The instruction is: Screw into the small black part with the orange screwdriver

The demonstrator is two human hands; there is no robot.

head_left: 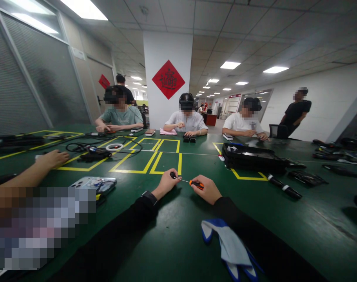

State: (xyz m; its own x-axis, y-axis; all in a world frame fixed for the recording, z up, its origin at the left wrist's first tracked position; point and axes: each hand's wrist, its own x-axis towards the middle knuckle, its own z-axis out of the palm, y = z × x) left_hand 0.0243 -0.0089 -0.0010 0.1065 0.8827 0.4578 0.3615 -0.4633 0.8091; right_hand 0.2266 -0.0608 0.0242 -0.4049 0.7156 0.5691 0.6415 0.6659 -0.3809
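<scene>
Screwdriver [196, 185], orange and black handle, thin bright shaft: held in the right hand [207, 190], fingers wrapped narrow about the handle, shaft pointing left across the gap between the hands. Black part [173, 175], small, exact form too small to tell: pinched in the left hand [168, 182], fingers narrow upon it, close to the shaft's far end; contact with the tip, impossible to tell. Watch [150, 197], dark: on the left wrist. Glove [232, 243], white and blue: flat on the green bench [178, 250], near side, beside the right sleeve. Yellow tape [128, 171]: in outlines on the bench, beyond the hands. Black trays [251, 156]: stacked, far right of the hands. Rod [285, 188], black with white bands: nearer than the trays, just to their right. White coil [114, 147]: far left, among dark cables [91, 154]. Co-worker's hand [53, 158]: at left, over the bench. Black blocks [189, 139], in a cluster: across the bench, before a seated person [186, 117] in white.
</scene>
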